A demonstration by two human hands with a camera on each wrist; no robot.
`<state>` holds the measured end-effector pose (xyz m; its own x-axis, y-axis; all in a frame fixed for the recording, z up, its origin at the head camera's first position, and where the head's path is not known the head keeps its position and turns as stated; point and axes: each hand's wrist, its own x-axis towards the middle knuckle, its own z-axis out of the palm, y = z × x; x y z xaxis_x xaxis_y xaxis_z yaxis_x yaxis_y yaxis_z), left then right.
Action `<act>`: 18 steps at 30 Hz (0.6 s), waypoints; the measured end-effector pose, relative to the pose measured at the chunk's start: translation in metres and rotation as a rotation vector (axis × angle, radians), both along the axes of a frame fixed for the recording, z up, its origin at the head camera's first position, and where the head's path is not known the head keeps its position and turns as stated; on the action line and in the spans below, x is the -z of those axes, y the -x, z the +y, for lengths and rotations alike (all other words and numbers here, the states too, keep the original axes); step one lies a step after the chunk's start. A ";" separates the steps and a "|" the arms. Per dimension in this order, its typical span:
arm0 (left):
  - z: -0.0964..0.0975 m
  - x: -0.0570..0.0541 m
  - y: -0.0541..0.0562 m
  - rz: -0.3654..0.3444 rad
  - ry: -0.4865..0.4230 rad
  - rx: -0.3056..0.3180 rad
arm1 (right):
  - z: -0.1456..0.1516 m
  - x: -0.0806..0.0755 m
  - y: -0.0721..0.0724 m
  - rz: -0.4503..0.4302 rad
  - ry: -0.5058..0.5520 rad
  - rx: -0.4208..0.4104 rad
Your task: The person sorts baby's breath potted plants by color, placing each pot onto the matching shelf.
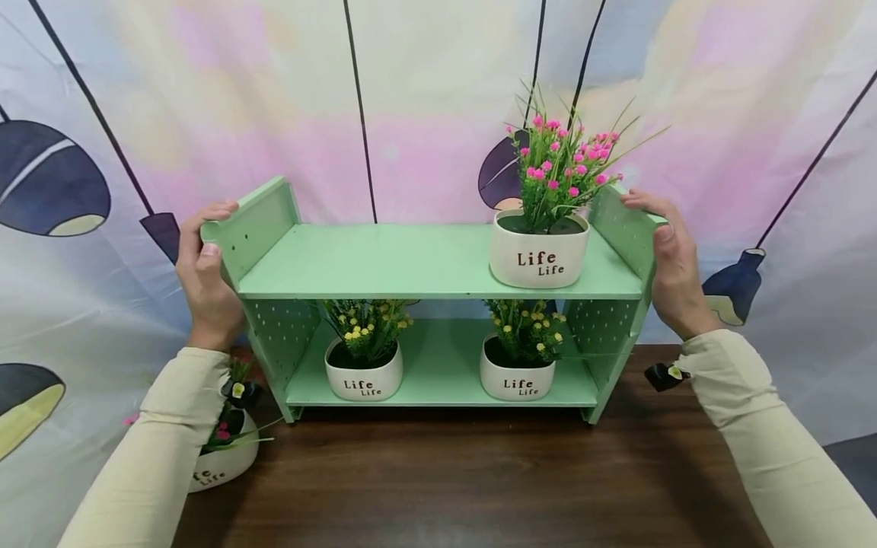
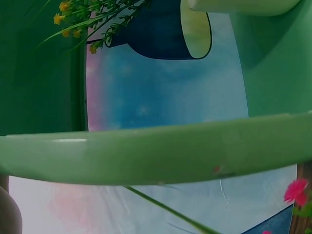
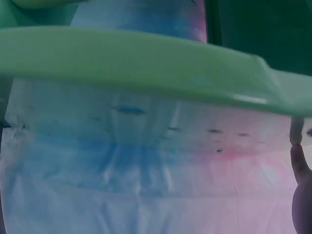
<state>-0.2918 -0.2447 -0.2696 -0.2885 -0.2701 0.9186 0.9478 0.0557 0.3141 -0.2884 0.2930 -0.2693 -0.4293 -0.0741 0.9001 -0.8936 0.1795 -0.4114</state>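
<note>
A green two-tier shelf [image 1: 384, 259] stands on the brown table, its side panels dotted with holes. My left hand [image 1: 208, 281] grips its left side panel near the top, thumb at the front edge. On the opposite side, my right hand [image 1: 674, 266] holds the right panel the same way. A white pot with pink flowers [image 1: 539, 247] sits at the right of the upper tier. Below it are two white pots with yellow flowers, a left one [image 1: 364, 373] and a right one [image 1: 517, 371]. The shelf's green edge [image 2: 156, 156] crosses the left wrist view.
Beside the shelf's left foot, another white pot with pink flowers [image 1: 229, 460] is partly covered by my left sleeve. Behind everything hangs a pastel cloth [image 1: 425, 114] printed with dark lamps. The brown wooden table [image 1: 438, 479] extends in front.
</note>
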 end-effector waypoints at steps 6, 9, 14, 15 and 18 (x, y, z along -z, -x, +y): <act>0.001 -0.002 -0.001 0.002 -0.015 0.017 | -0.006 0.004 0.001 0.006 0.074 -0.034; -0.005 -0.002 -0.004 -0.012 0.002 -0.009 | -0.010 0.005 0.002 0.006 0.087 -0.049; -0.030 -0.002 -0.006 -0.122 0.203 -0.137 | -0.013 0.004 0.004 0.007 0.084 -0.047; -0.036 -0.002 -0.009 -0.166 0.268 -0.160 | -0.012 0.004 0.003 0.011 0.085 -0.041; -0.051 -0.008 -0.023 -0.339 0.472 -0.238 | -0.010 0.005 0.002 0.011 0.083 -0.011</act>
<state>-0.2686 -0.2955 -0.2619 -0.5663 0.0492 0.8228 0.7444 0.4591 0.4849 -0.2908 0.2828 -0.2747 -0.4191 -0.0042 0.9079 -0.8999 0.1350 -0.4147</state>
